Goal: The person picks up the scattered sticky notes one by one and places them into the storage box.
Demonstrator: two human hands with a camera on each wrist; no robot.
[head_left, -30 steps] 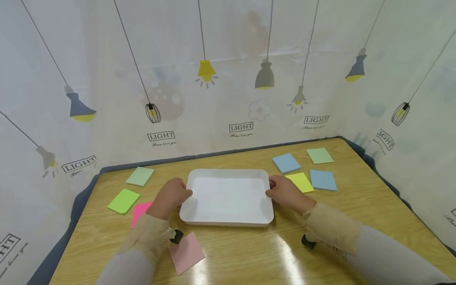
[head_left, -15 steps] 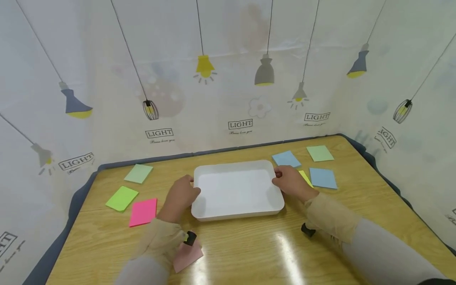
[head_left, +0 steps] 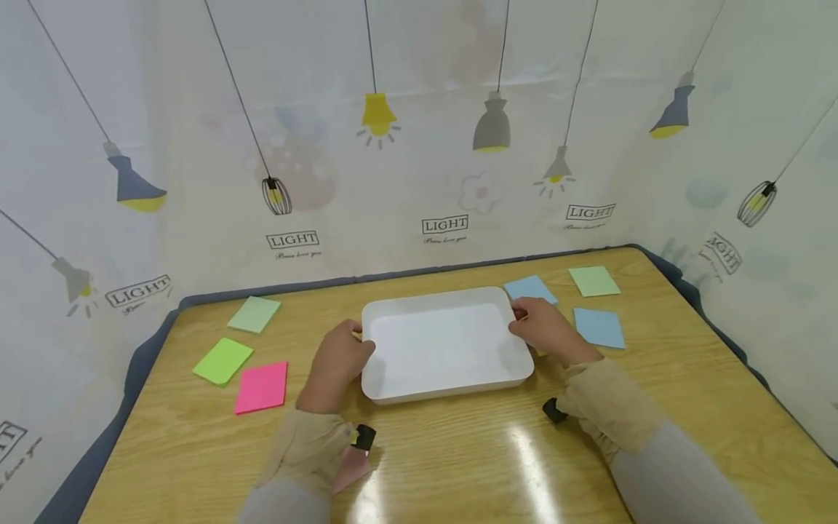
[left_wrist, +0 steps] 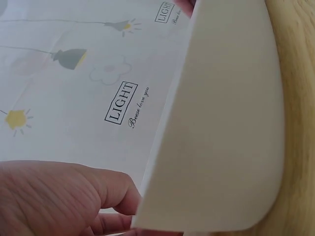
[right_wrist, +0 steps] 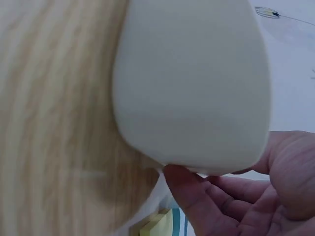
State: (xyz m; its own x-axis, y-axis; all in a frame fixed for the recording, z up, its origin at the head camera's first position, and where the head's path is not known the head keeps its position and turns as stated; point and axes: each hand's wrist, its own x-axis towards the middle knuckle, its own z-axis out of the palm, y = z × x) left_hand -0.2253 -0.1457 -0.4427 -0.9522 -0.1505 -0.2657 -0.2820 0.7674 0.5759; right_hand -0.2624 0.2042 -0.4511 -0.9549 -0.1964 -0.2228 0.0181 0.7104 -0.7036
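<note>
A shallow white rectangular tray (head_left: 445, 346) with rounded corners sits between my two hands in the head view. My left hand (head_left: 337, 360) pinches its left rim, the thumb over the edge. On the opposite short side my right hand (head_left: 546, 331) grips the rim in the same manner. Seen from the left wrist, the tray's outer wall (left_wrist: 221, 128) runs up beside the thumb. The right wrist view has fingers (right_wrist: 197, 201) curled under the tray's corner. Whether the base touches the table cannot be told.
On the wooden table (head_left: 458, 451), a pale green note (head_left: 254, 314), a lime note (head_left: 222, 361) and a hot pink note (head_left: 262, 387) lie left. Right lie blue notes (head_left: 599, 327) and another green note (head_left: 593, 281). A dusty-pink note (head_left: 351, 468) is partly under the left sleeve. Printed curtains surround the table.
Both hands have shifted the tray to the right and slightly away, tilting its line a little. The hot pink note is now fully visible; the yellow note has become hidden in the head view.
</note>
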